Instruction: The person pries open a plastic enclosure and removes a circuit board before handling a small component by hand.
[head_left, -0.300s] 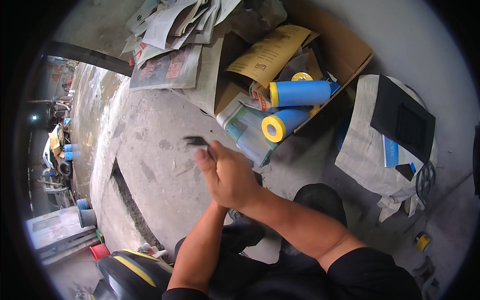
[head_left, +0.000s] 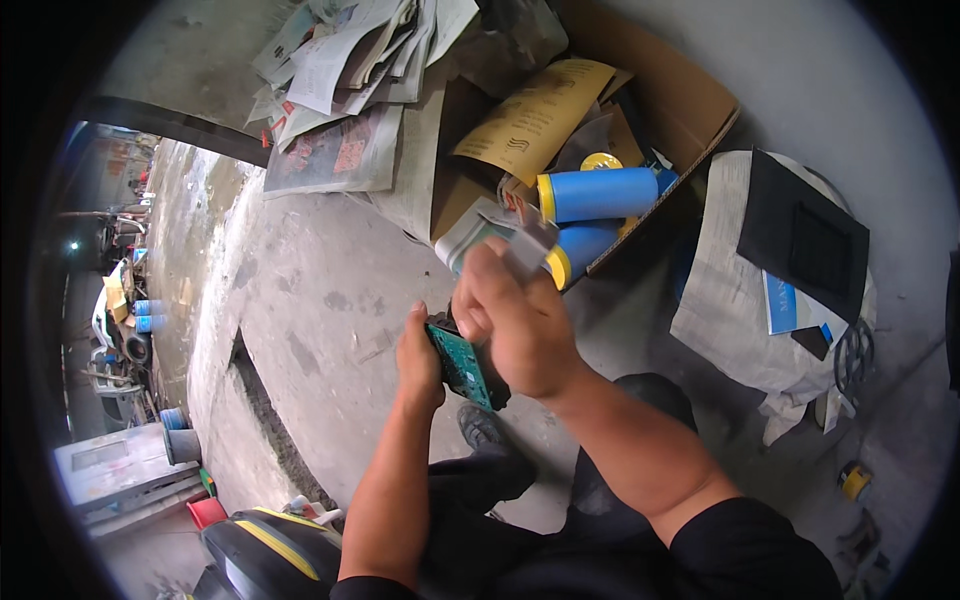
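Observation:
A green circuit board (head_left: 460, 366) stands tilted in my left hand (head_left: 420, 358), with the thumb up along its edge and dark parts on its far side. Just right of it, my right hand (head_left: 525, 325) is raised with curled fingers. A smeared greyish piece (head_left: 532, 248) shows at its fingertips; I cannot make out what it is. Beyond the hands is a cardboard box (head_left: 690, 90) holding two blue canisters with yellow ends, the upper canister (head_left: 605, 194) lying above the lower canister (head_left: 585, 248), which is partly covered.
Loose papers and newspapers (head_left: 335, 150) are heaped left of the box, and a yellowish printed sheet (head_left: 535, 120) lies in it. On the right, a black flat panel (head_left: 805, 235) rests on a whitish sack (head_left: 705, 290). A black and yellow bag (head_left: 275, 545) sits at lower left, near a floor gap (head_left: 265, 405).
My hands, overlapping before, have come apart. The right hand has risen toward the box, and the circuit board now shows in the left. The dark hooked piece beyond the fingers is out of sight.

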